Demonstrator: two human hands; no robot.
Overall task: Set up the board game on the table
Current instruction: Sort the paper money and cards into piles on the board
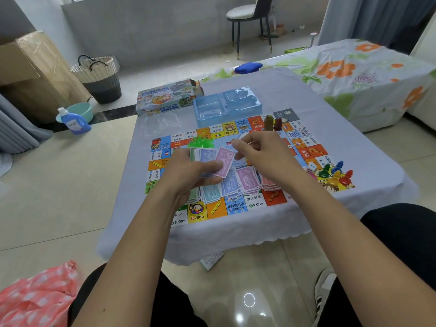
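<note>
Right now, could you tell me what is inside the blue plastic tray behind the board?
The blue plastic tray looks empty: its compartments show only bare plastic. The game box sits beside it. The tray's far corners are too glary to check.

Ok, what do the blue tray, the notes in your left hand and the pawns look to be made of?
Tray: thin clear-blue moulded plastic, glossy; the cloth shows through it. Notes: thin printed paper, matte; they fan and bend in the left hand. Pawns: hard plastic, probably, with solid colours and shiny highlights.
</note>
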